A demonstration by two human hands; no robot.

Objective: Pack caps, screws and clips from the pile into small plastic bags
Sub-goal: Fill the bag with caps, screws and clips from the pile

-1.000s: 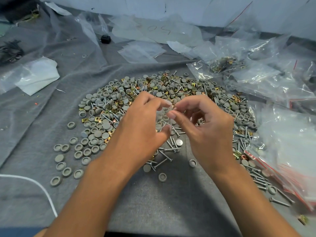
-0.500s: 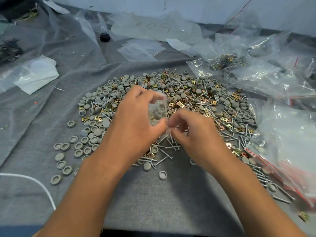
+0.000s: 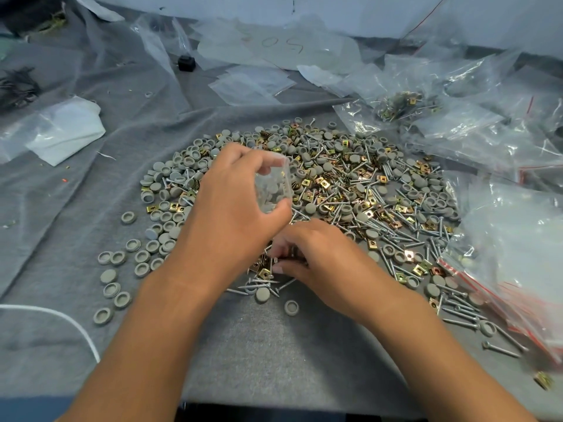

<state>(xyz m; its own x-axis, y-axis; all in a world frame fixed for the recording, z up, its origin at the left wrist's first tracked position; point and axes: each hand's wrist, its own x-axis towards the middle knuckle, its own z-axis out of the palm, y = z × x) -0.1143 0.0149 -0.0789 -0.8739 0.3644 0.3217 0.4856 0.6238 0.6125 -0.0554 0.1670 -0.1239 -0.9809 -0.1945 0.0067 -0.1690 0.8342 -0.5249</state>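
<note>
On the grey worktop (image 3: 274, 354) a big pile (image 3: 350, 190) is waiting; left hand (image 3: 234, 214) is holding a part-filled bag (image 3: 272, 187) above it, right hand (image 3: 316, 260) is pinching pieces at its near edge.

Likely packing workbench: hardware pile (image 3: 320, 190), plastic bags (image 3: 502, 141), grey cloth (image 3: 274, 345) cover.

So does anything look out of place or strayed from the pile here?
Mostly tidy. One gold metal clip lies alone at the near right edge of the grey cloth, apart from the pile, and one small grey ring-shaped cap sits alone far back left.
</note>
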